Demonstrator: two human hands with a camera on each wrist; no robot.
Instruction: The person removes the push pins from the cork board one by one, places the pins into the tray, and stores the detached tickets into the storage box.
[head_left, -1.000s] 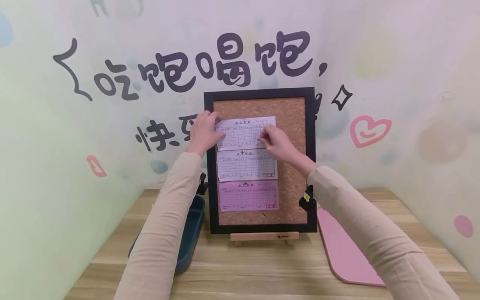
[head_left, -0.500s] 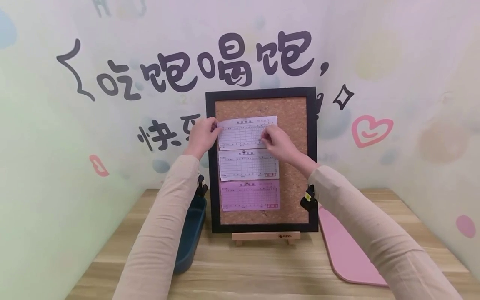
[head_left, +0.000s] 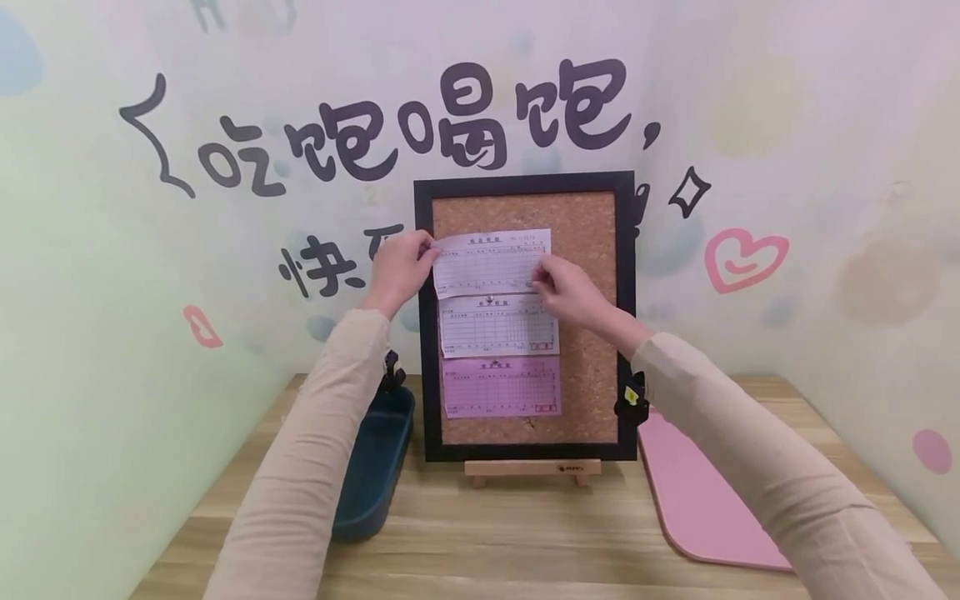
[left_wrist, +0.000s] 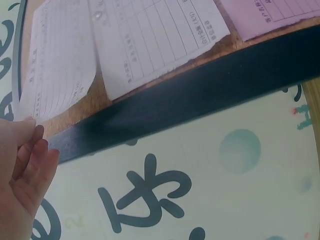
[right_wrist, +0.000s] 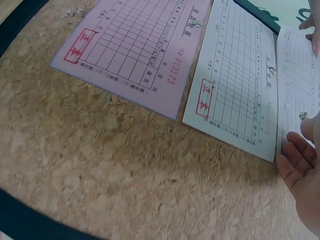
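Three receipt slips lie in a column on a framed cork board (head_left: pixel 588 350). My left hand (head_left: pixel 401 265) pinches the left edge of the top white receipt slip (head_left: pixel 483 265); that slip's lower left corner lifts off the cork in the left wrist view. Over the top slip's right end, my right hand (head_left: pixel 572 287) has its thumb and fingers together. A small metallic pin (right_wrist: pixel 303 115) shows at its thumb tip in the right wrist view; the fingertips are partly hidden. Below, pins hold the middle white slip (head_left: pixel 498 329) and the pink slip (head_left: pixel 501 390).
The board stands on a small wooden easel (head_left: pixel 532 468) on a wood-grain table (head_left: pixel 517 542). A dark blue tray (head_left: pixel 375 467) is at left, partly behind the left sleeve. A pink mat (head_left: pixel 697 500) lies at right. Behind is a lettered wall (head_left: pixel 840 125).
The right hand has shifted slightly right toward the top slip's edge. The left hand's fingers have closed on the slip's left edge, and the slip now bows and sits slightly left.
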